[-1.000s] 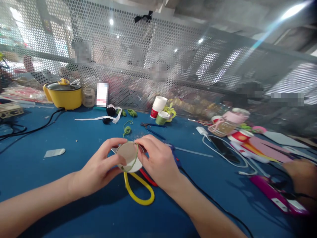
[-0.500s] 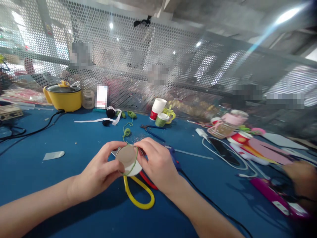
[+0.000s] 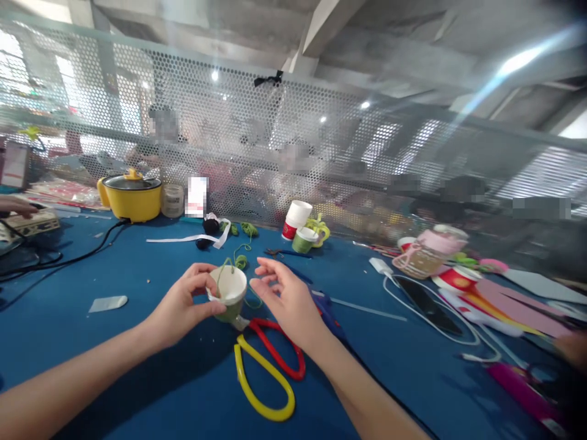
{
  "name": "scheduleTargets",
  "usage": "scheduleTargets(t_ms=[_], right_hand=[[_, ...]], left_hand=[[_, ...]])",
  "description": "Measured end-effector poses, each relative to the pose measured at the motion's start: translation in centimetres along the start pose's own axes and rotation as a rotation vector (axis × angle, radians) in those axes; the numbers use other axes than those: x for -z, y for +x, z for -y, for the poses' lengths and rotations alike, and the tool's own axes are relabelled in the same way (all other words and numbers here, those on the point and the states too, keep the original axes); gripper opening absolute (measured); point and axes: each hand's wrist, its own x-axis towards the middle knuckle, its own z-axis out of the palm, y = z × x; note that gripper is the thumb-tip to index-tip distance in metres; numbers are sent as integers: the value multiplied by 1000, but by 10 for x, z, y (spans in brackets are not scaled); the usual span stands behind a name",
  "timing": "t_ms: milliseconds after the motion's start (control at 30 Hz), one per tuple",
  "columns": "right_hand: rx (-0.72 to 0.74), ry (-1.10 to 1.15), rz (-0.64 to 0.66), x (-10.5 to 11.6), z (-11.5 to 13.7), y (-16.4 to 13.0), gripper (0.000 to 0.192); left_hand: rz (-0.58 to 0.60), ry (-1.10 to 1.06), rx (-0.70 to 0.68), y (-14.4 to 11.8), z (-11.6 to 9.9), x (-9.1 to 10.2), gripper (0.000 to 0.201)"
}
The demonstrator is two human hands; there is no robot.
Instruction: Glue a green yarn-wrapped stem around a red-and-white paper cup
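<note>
My left hand (image 3: 195, 296) grips a small paper cup (image 3: 233, 286) by its left side, the white inside turned up towards me and green yarn round its outside. A strand of green yarn (image 3: 223, 269) runs over the rim, and a small yarn ball (image 3: 240, 262) lies just behind the cup. Right of the cup, my right hand (image 3: 287, 299) is held apart from it, fingers spread and nothing seen in them. Scissors with one yellow handle (image 3: 266, 385) and one red handle (image 3: 284, 354) lie below the cup.
A blue glue gun (image 3: 326, 308) lies beyond my right hand, its cord trailing right. Pliers (image 3: 288, 252), a second green-wrapped cup (image 3: 304, 241) and a yellow pot (image 3: 132, 198) stand or lie farther back. A phone (image 3: 424, 302) with white cable is at right. Another person's hand (image 3: 18, 206) shows at far left.
The cup has turned from showing its bottom to showing its open mouth. My right hand has let go of it and moved off, uncovering the red scissors handle.
</note>
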Motion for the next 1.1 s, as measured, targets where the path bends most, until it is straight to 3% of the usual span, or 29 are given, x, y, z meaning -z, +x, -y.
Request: scheduleTargets(t_ms=[167,367,1100], right_hand=[[-47,-3,98,-1,5,0,20],[-11,-192,178,-4,10,-1,6],[0,-249,221,-5,2,0,10]], left_hand=[[96,63,-17,-4,-7,0,11],[172,167,-64,-9,-12,-3,10],[222,189,-75,-10,-12,-5,10]])
